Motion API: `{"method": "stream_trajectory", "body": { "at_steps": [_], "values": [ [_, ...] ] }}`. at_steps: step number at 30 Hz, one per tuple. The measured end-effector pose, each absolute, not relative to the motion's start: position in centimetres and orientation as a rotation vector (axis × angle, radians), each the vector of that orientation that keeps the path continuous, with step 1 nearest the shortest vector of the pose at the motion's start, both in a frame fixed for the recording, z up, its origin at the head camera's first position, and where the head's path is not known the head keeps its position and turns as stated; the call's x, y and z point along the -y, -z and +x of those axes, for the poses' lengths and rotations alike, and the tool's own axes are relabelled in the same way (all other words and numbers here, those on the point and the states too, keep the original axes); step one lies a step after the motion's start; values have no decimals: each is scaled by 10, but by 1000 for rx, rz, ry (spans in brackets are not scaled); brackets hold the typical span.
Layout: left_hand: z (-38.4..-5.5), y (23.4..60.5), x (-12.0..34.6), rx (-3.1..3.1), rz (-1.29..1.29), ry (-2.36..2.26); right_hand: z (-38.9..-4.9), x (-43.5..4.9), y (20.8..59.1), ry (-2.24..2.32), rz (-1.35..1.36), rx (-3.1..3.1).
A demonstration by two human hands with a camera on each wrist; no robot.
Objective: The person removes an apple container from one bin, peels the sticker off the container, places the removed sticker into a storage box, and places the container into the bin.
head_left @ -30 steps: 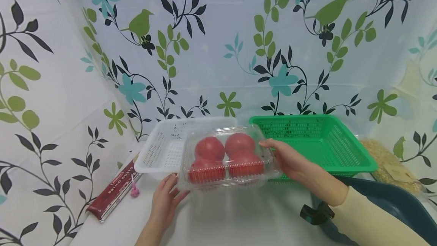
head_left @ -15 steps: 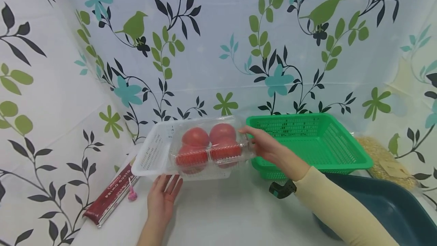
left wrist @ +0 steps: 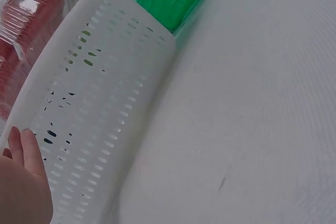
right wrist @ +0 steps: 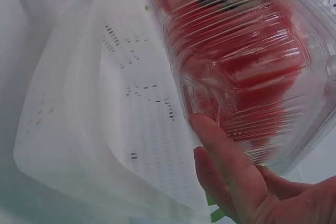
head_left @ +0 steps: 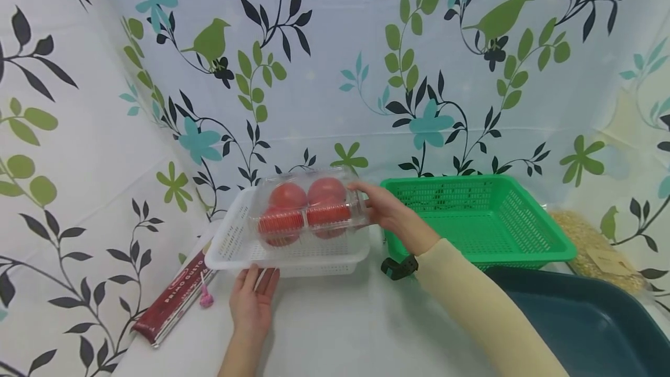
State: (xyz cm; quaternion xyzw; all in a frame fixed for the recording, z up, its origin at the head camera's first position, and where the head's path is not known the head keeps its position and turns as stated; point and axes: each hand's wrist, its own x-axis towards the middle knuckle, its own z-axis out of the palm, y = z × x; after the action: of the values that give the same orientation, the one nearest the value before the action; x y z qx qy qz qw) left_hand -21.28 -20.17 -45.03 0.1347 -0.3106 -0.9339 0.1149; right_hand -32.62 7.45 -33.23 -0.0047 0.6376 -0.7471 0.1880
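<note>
Clamshell of tomatoes [head_left: 309,209] gripped at its right end by right hand [head_left: 384,208], held over white basket [head_left: 230,249], apparently not yet seated; left hand [head_left: 253,301] flat, fingers straight, against basket's near wall. Risk, as judged: one-end grip on slick clear plastic could let pack tip or pop open, or basket could skid on smooth white counter [head_left: 340,330]. Green basket [head_left: 523,231] just right, teal tub [head_left: 586,319] nearer, dark red packet [head_left: 173,298] left, leaf-and-bird curtain [head_left: 324,63] behind.

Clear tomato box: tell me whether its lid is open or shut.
Shut. The clear tomato box has its lid down over four tomatoes while the right hand holds it above the white basket.
</note>
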Motion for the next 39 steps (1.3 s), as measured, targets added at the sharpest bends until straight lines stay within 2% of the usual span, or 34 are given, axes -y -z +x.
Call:
{"method": "stream_trajectory", "body": {
  "at_steps": [23, 39],
  "values": [
    [-219, 448, 198, 851, 452, 2638, -367, -37, 352, 2061, 168, -1853],
    [-217, 448, 199, 886, 426, 2629, -377, -21, 366, 1914, 122, -1965]
  ]
}}
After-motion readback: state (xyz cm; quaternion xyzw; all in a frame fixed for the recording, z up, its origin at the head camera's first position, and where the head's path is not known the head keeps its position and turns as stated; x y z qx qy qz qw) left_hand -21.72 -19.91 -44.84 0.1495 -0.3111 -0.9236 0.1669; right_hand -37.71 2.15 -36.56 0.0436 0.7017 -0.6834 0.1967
